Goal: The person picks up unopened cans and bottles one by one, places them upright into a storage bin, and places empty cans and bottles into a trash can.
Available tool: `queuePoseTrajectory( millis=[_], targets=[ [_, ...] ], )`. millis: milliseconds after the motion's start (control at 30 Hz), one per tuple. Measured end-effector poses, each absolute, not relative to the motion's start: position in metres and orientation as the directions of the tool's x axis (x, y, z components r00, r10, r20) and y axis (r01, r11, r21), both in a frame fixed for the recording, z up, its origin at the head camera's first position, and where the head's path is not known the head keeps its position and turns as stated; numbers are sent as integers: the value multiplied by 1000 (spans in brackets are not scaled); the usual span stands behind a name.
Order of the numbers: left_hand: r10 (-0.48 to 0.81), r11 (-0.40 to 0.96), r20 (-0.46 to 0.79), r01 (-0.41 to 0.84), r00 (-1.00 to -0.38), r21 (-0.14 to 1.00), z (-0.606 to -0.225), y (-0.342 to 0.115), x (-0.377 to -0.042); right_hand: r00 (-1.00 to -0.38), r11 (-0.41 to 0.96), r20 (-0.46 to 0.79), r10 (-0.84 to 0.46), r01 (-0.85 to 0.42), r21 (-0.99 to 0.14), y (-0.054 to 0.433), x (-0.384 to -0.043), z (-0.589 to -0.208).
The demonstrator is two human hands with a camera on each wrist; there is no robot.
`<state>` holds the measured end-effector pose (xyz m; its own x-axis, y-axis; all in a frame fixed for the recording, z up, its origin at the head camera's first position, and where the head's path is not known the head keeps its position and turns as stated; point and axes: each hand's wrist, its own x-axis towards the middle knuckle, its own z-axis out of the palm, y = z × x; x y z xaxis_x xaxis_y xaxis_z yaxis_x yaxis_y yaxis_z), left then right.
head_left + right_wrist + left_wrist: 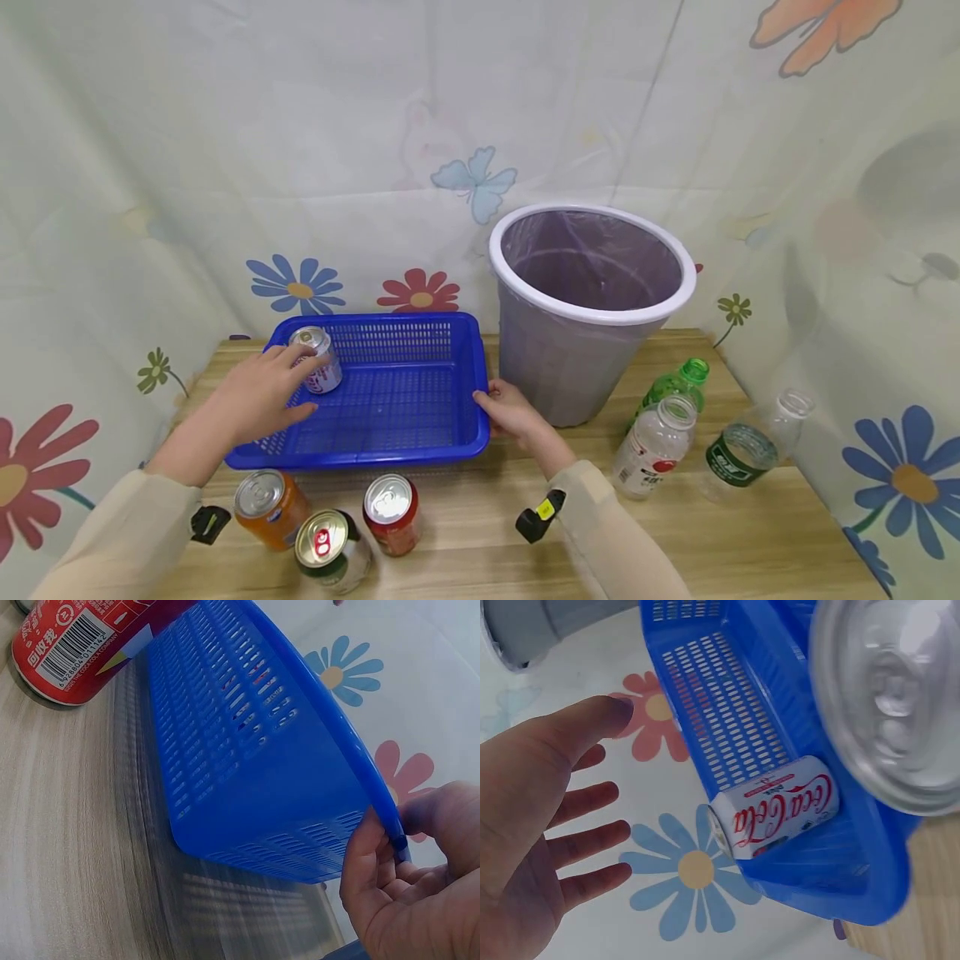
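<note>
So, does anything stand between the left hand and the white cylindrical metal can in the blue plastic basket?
Nothing visible does: the left wrist view shows open space between the left hand and the white can, inside the blue basket.

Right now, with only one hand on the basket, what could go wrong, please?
The white can stands in the blue basket, ungripped by the open left hand, so a jolt might tip it. The right hand grips the basket at one end only; lifting that way could tilt it. The orange can and red can stand close on its near side, so dragging it nearer may topple them.
</note>
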<state>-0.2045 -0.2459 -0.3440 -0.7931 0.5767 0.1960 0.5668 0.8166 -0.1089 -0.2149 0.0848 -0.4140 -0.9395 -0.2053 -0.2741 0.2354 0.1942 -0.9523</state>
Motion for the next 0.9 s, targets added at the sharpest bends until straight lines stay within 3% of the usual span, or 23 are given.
queuePoseTrajectory(
  millis=[167,333,533,900],
  targets=[
    [558,830,168,550,-813,-96,-350,-254,-189,-940,195,-273,-206,234,-953,86,-221,-424],
    [559,827,221,555,-799,-85,-354,-265,-177,-943,181,-270,-194,236,-955,87,-232,-447],
    [555,828,270,554,-787,-89,-355,-275,-164,-941,198,-288,-178,252,-947,86,-233,-448],
    [536,841,219,538,-815,-56,-358,-274,-138,-937,200,-303,-173,268,-943,86,-234,-445]
  ],
)
